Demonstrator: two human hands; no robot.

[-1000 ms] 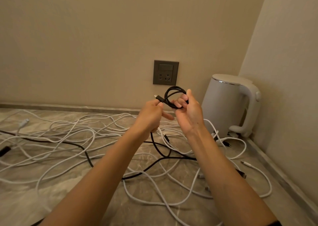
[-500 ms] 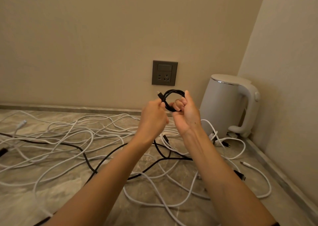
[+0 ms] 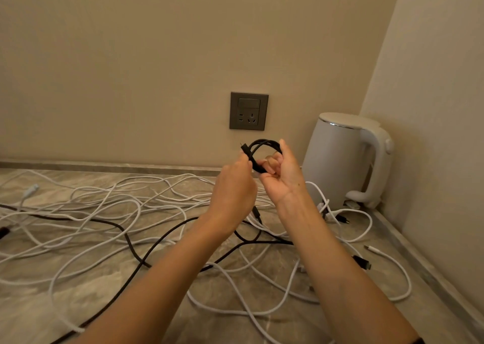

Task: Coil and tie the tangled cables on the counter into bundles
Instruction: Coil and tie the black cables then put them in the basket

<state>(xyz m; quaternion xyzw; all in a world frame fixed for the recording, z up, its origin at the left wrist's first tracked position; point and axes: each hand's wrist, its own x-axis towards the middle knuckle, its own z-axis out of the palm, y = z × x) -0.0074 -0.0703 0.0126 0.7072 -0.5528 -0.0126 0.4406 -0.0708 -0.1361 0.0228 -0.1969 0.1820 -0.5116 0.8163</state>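
Beige walls meet in a corner at the far right: the back wall [image 3: 157, 55] runs across the view and the side wall [image 3: 445, 108] closes in the right. Below them lies a marbled stone counter [image 3: 26, 304], bordered by a low raised lip [image 3: 104, 164] along the back wall and along the right side. Loose white cables [image 3: 104, 205] sprawl over most of the counter, from the left edge of the view to near the right lip, and bare stone shows mainly at the near left. A white kettle [image 3: 337, 160] stands in the corner, close to both walls, handle toward the side wall, with cable ends lying at its foot. A black cable [image 3: 131, 244] winds through the white ones and runs off toward the near edge. A grey wall socket [image 3: 248, 111] sits on the back wall, above the hands.

Both hands are raised in open air above the tangle, in front of the socket and just left of the kettle. The right hand [image 3: 281, 178], palm toward the camera, has its fingers curled through a small black coil [image 3: 264, 144] with the thumb upright along the coil's right side. The left hand [image 3: 233, 192] pinches the coil's left side, next to the plug end, and a black strand drops from beneath it to the counter.
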